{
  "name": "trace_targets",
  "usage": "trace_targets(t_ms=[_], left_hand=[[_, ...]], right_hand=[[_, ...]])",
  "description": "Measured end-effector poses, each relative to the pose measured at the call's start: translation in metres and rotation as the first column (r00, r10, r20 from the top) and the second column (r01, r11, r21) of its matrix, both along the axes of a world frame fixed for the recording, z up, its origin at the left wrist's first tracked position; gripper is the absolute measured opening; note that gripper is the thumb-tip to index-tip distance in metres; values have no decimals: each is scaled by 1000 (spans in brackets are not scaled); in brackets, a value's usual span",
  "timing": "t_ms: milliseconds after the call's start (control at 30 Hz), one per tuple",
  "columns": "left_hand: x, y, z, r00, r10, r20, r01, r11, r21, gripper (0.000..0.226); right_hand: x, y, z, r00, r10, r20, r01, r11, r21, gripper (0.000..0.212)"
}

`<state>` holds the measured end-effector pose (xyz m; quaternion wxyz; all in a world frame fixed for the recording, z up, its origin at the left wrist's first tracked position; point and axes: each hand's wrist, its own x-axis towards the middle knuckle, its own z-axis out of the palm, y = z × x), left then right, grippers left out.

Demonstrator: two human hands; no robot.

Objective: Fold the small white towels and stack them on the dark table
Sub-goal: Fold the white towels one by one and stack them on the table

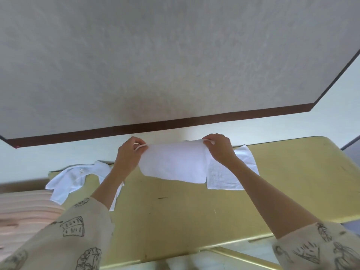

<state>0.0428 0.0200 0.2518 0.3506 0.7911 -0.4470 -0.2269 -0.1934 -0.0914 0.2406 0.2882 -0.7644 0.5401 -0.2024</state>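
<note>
Both hands – left hand (129,154), right hand (220,148) – pinch one towel (173,162) mid-frame; one flat towel (228,176) right, loose pile (76,178) left – count unclear – on table (194,221).

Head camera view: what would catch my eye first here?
Most striking is the white towel held up mid-frame, the left hand and right hand each pinching a top corner. Behind it, to the right, a folded towel lies flat on the yellowish table. At the table's left edge sits a crumpled heap of towels.
</note>
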Motion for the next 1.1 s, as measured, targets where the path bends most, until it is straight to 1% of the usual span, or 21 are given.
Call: trace_targets(t_ms=[100, 167, 233, 333, 467, 533, 567, 700, 800, 933, 1100], left_hand=[[8, 19, -4, 1000, 1, 11, 0, 999, -41, 6], [11, 36, -20, 999, -37, 12, 37, 999, -3, 2], [11, 53, -43, 994, -100, 31, 98, 992, 73, 6], [6, 77, -88, 983, -181, -6, 177, 955, 237, 14], [1, 107, -148, 964, -213, -159, 262, 864, 430, 19], [-1, 119, -160, 962, -179, -205, 255, 858, 446, 14], [-1, 120, -167, 966, -140, -219, 227, 865, 447, 10], [8, 108, -182, 974, 10, -226, 99, 881, 463, 20], [20, 92, -196, 951, 103, -292, 42, 891, 451, 16], [29, 69, -217, 931, 139, -336, 24, 898, 439, 6], [39, 47, -238, 917, 200, -345, -29, 897, 442, 8]], right_hand=[[-3, 17, 2, 999, 12, 32, -11, 999, -33, 23], [-9, 33, -13, 999, 14, 29, -14, 1000, 1, 20], [-16, 50, -37, 1000, 13, -2, -12, 997, 81, 20], [-25, 74, -82, 995, 42, -95, -21, 977, 211, 23], [-38, 102, -138, 972, 109, -207, -26, 930, 367, 22], [-42, 110, -150, 968, 113, -224, -11, 911, 413, 22], [-42, 110, -156, 972, 100, -214, 3, 902, 433, 22], [-31, 99, -170, 988, 5, -154, 63, 898, 435, 20], [-17, 81, -181, 994, -76, -85, 107, 877, 468, 16], [1, 54, -202, 988, -142, -56, 152, 866, 477, 17], [9, 33, -227, 980, -186, -76, 200, 870, 450, 22]])
